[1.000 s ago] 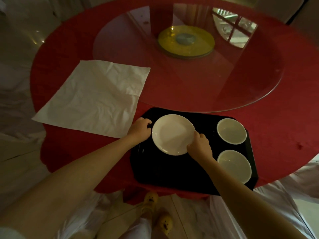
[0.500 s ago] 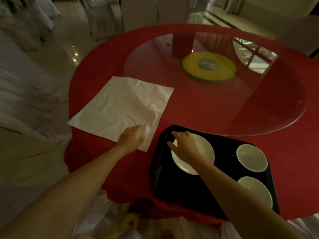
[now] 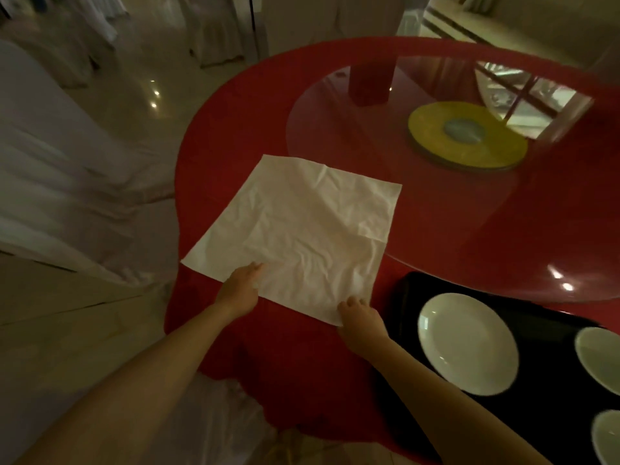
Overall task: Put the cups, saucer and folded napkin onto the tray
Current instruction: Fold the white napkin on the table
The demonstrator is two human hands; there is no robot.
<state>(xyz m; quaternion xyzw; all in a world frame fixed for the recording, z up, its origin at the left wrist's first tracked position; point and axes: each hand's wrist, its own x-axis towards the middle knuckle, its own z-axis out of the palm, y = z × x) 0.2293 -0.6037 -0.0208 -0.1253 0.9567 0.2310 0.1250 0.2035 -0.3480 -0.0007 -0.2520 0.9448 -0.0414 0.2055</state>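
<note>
I see a round red table point(image 3: 235, 135), glass turntable point(image 3: 385, 203), yellow disc point(image 3: 468, 137) beneath it, white-draped chairs point(image 3: 50, 169) nearby

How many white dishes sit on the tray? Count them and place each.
3: the saucer at the black tray's left, one cup cut by the right edge, another at bottom right. More may lie off-frame.

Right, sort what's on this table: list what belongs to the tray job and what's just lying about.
Part of the job:
- napkin, spread flat, not yet folded, left hand and right hand at its near edge
- saucer, on the tray
- two cups, on the tray

Just lying about:
- glass turntable
- yellow disc at its centre
- red tablecloth
</note>
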